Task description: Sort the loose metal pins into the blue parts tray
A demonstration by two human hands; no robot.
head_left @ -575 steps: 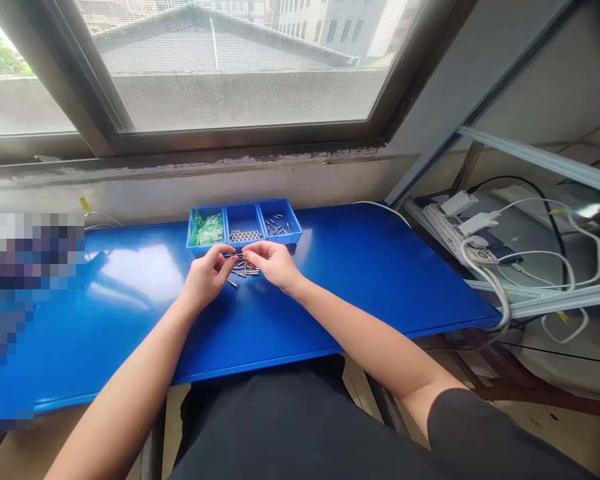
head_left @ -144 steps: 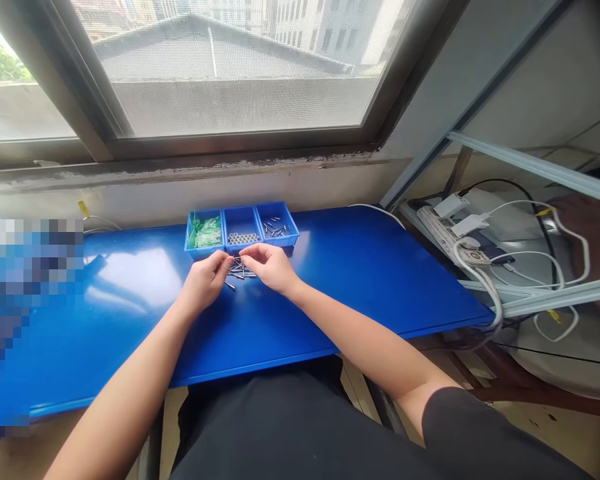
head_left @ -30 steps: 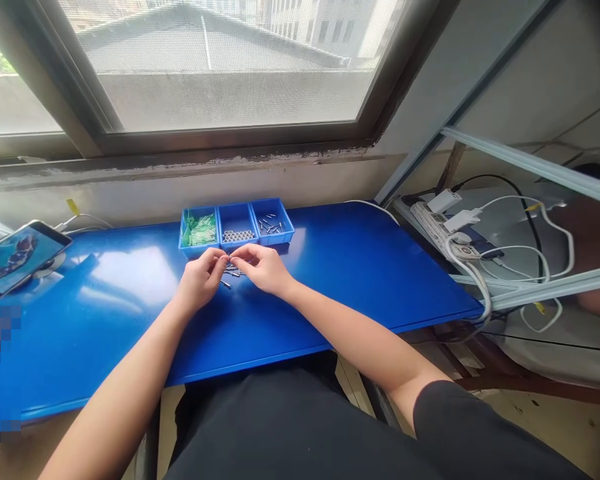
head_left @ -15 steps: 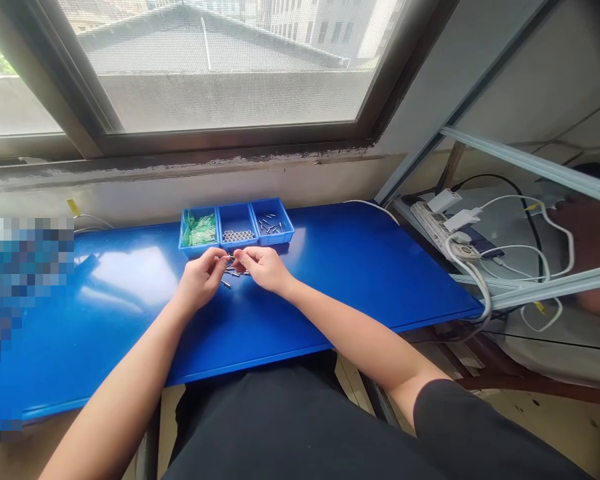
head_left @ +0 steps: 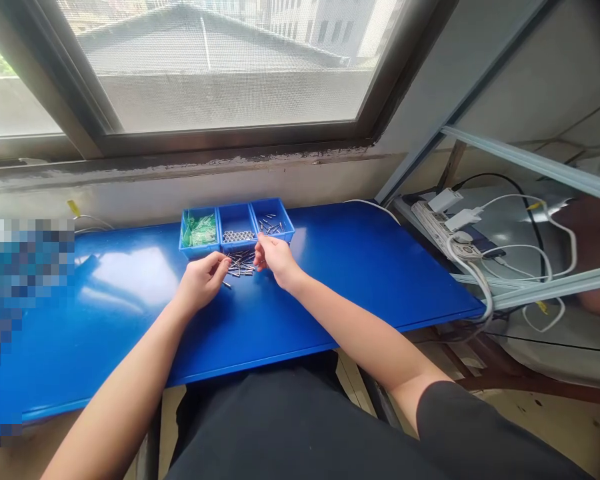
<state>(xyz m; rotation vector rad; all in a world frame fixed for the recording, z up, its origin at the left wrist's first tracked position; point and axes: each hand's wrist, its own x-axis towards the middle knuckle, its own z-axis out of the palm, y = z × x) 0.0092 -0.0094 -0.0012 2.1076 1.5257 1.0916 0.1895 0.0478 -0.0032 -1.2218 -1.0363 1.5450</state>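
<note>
A small pile of metal pins [head_left: 242, 264] lies on the blue table [head_left: 330, 280], just in front of a blue three-compartment tray [head_left: 236, 225]. The tray holds green pieces [head_left: 199, 230] on the left, small metal cylinders [head_left: 238, 235] in the middle and loose pins [head_left: 272, 226] on the right. My left hand [head_left: 201, 280] rests beside the pile with fingertips pinched on something too small to name. My right hand [head_left: 275, 257] is raised at the tray's front edge, below the right compartment, with its fingers curled in a pinch.
A window and a worn sill run behind the table. To the right, a power strip [head_left: 437, 223] with white chargers and cables [head_left: 485, 280] sits behind a metal frame rail [head_left: 555, 287]. A blurred patch covers the table's left end.
My right hand has drawn away from my left hand and moved up and right to the tray's front edge. The pin pile now shows between the hands.
</note>
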